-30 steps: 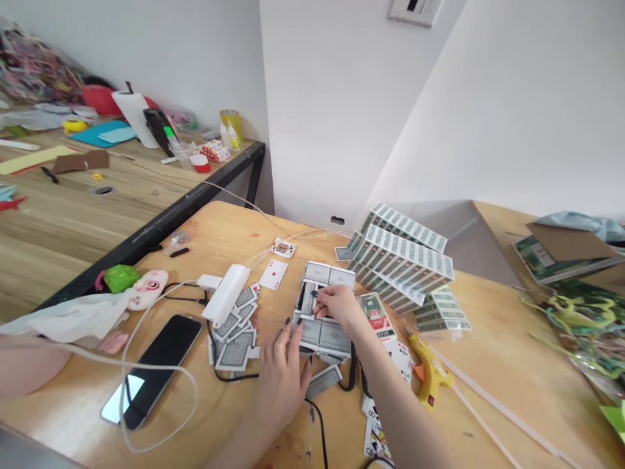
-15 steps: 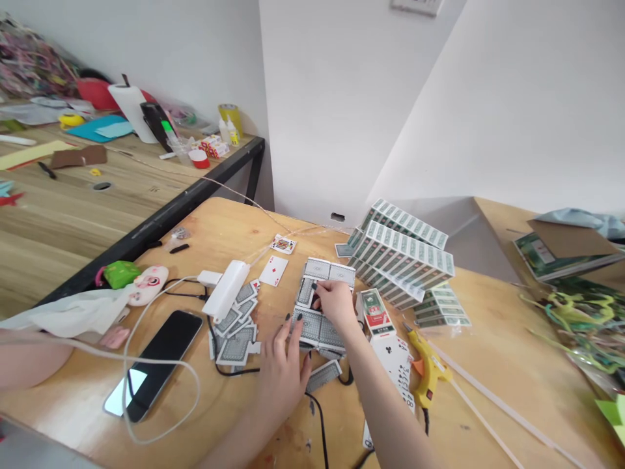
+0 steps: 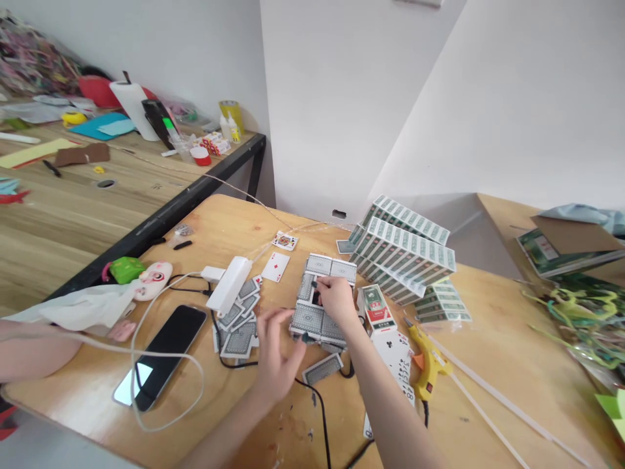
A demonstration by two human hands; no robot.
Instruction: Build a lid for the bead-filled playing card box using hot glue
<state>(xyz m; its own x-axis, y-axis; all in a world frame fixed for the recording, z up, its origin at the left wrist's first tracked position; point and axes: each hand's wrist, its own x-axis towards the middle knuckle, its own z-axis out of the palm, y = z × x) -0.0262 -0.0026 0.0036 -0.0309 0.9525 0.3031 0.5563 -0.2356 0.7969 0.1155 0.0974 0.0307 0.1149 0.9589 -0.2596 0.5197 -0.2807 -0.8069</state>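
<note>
A flat structure of grey-backed playing cards lies on the table, with a rectangular opening in its middle. My right hand reaches over it, fingers closed at the opening and pinching its inner left edge; the fingertips are partly hidden. At the near left corner is my left hand, its thumb and fingers apart and touching the structure's edges. A loose grey-backed card lies just in front. Left of the structure, several grey-backed cards are piled loosely. A card box and face-up cards lie to the right.
A yellow glue gun lies at right. Behind it stand stacked card boxes. A white power strip, black cord, phone and white cable lie on the left. A red ace lies farther back.
My left hand has drawn its fingers back from the top of the card structure to its near left corner, thumb now spread to the front edge. My right hand stays at the opening.
</note>
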